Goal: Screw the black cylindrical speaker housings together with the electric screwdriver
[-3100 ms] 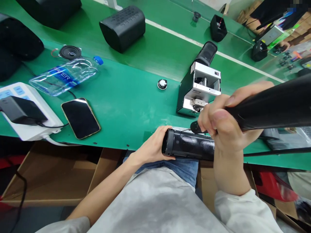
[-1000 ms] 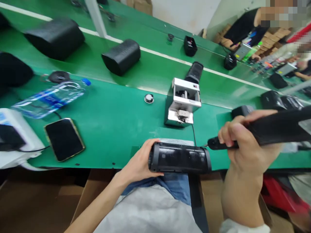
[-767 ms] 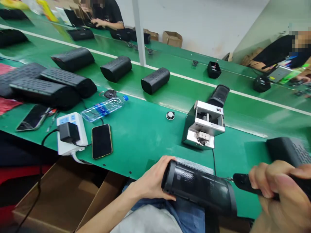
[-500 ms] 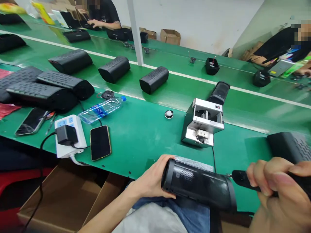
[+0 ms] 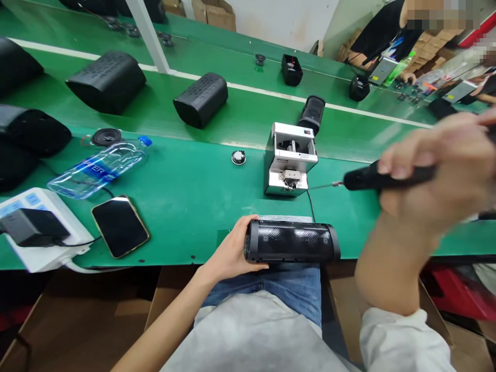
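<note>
My left hand [image 5: 233,251] is wrapped round the left end of a black speaker [image 5: 293,243], which lies sideways at the table's front edge with perforated patches facing up. To the right, my right hand [image 5: 437,165], partly smeared by motion, grips a black electric screwdriver [image 5: 372,177]. Its thin bit points left, with the tip at the lower right corner of a silver screw feeder [image 5: 292,163]; whether a screw is on it I cannot tell. A light strip of material [image 5: 284,219] lies just behind the speaker.
A small round part [image 5: 238,157] sits left of the feeder. Farther left are a water bottle [image 5: 101,168], a phone [image 5: 121,226], a power strip [image 5: 65,256] and a speaker driver [image 5: 106,137]. More black housings [image 5: 201,99] stand behind. A co-worker [image 5: 380,33] sits at the far right.
The screwdriver has moved from beside the speaker's right end up to the screw feeder. My left hand still holds the speaker, now lying more level. The camera view has turned right.
</note>
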Available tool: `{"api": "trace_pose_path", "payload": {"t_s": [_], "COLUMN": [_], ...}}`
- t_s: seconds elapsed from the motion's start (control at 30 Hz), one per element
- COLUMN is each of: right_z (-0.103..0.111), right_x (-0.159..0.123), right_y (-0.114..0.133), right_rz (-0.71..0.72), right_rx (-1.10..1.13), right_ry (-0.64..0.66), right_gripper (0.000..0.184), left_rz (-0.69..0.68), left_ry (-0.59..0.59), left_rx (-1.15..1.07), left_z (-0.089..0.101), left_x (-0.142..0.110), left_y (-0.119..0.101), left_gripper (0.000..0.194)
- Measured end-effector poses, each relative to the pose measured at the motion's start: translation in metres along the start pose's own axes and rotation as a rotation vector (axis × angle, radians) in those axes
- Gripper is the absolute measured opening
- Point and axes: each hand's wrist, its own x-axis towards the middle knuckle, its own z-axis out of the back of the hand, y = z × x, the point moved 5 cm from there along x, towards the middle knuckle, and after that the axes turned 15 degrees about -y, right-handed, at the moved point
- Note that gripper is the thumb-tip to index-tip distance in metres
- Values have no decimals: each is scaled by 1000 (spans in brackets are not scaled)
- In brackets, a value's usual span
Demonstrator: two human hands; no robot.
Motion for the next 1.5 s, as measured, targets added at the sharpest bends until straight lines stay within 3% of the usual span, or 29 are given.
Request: {"api": "trace_pose_path", "payload": {"t_s": [0.1,0.3,0.47,0.77,0.9,1.2,1.33,1.5], "right_z": [-30,-44,-48,-45,-33,28,48,58], "right_x": [-12,-15,-15,-19,-19,19,26,24], "right_y": [-24,-68,-74,-78,-63,17,27,25], "right_rz": [131,114,78,-8,-33,30,-11,-33], "right_rx": [81,-116,-237,-124,-132,-130,-207,-220], "right_ry": [180,194,246,231,232,154,164,174], "right_gripper": [11,27,55,36,32,23,26,25], "left_rz": [0,-3,-10,-19,-22,-45,-56,-57], "left_ry": [-4,-18,-26,-11,-23,-24,-26,-35], "left_rx": [2,6,13,30,31,42,42,56], "left_z": [0,1,0,-1,-1,-2,-2,0], "left_x": [0,-1,-2,-2,-2,-1,0,1], "left_y": [1,0,0,2,1,5,5,3], "left_gripper": [118,117,118,118,117,111,110,108]}}
